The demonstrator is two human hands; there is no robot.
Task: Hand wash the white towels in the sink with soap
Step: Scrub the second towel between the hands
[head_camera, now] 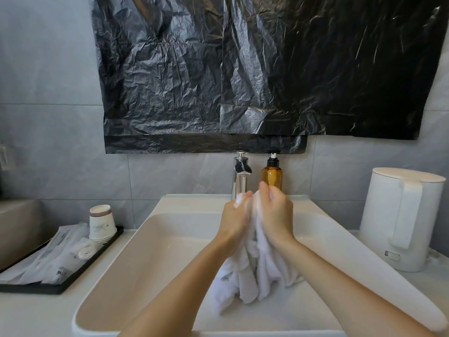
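Observation:
A wet white towel [252,271] hangs bunched above the white rectangular sink [150,239], its lower folds reaching the basin floor. My left hand [235,216] grips the towel's top from the left. My right hand [274,210] grips the same bunch from the right, fingers curled round the cloth. Both hands are pressed together with the fabric between them, just in front of the chrome faucet [240,177]. An amber soap pump bottle [272,175] stands right of the faucet at the back rim.
A white electric kettle [403,217] stands on the counter at right. At left a black tray [60,285] holds wrapped toiletries and stacked paper cups [100,223]. Black plastic sheeting [243,69] covers the wall above.

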